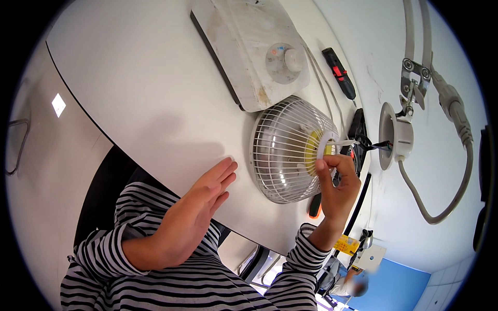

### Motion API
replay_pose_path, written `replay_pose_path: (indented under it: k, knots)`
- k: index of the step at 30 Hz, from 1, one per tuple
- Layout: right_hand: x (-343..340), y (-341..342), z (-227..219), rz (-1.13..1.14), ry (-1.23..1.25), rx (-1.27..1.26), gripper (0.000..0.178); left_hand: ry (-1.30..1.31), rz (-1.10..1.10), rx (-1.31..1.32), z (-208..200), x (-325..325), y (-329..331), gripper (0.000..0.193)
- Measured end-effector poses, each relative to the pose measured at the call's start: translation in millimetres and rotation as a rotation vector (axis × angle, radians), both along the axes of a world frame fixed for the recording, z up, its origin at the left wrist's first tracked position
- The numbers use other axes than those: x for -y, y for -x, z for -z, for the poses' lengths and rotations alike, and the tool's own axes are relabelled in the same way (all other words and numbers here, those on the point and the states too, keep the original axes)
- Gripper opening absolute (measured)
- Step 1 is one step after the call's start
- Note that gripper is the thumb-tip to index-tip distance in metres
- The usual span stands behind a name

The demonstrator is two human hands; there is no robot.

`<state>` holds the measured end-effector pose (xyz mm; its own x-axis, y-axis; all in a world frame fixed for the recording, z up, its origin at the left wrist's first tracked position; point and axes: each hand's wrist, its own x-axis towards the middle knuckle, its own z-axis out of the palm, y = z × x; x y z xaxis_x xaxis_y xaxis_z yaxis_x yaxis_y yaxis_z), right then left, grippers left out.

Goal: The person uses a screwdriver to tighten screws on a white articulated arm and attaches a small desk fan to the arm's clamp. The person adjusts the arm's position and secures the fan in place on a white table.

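Observation:
A white wire cage [273,150], rounded like a fan guard, lies on its wide side on the table, with a shiny reflector dish visible through its wires. Inside its narrow end is a yellow part [311,147], and a white ring [323,147] closes that end. My right hand [340,186] pinches the edge of this ring between thumb and fingers. To the left of the cage, my left hand [199,207] hovers by the table with fingers stretched out, touching nothing. A white housing with a dial knob [293,60] sits just beyond the cage, against it.
On the white table [140,67], a black and red screwdriver-like tool [340,72] lies near the far edge. Black tools and cables [358,132] lie behind the cage, with an orange-tipped handle [315,206] nearby. A lamp [397,137] on a jointed arm hangs at right; another person [347,285] sits farther off.

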<state>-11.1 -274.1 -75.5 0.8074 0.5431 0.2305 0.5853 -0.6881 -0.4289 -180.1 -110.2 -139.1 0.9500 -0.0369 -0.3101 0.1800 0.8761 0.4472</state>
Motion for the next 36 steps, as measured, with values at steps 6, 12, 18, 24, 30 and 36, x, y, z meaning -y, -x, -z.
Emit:
replay_pose_path:
  k: [6, 12, 18, 24, 30, 36]
  knots:
    - [2, 0, -9, -0.007, 0.012, -0.038, 0.016, 0.168, -0.079, -0.007, 14, 14, -25, 0.059]
    - [0, 6, -19, -0.005, 0.036, -0.024, 0.016, 0.535, 0.021, -0.098, 10, 21, -62, 0.051]
    - [-1, 16, -31, 0.0, 0.002, 0.022, 0.015, 0.545, 0.06, 0.046, 2, 27, -73, 0.049]
    - [-7, 28, -42, 0.003, -0.029, 0.03, 0.014, 0.53, 0.13, 0.099, 3, 26, -69, 0.052]
    - [-14, 38, -54, -0.062, -0.075, 0.065, 0.017, 0.467, 0.111, 0.245, 1, 18, -64, 0.053]
    - [-20, 31, -50, -0.151, -0.126, 0.167, 0.03, 0.345, 0.02, 0.299, -7, 0, -72, 0.06]
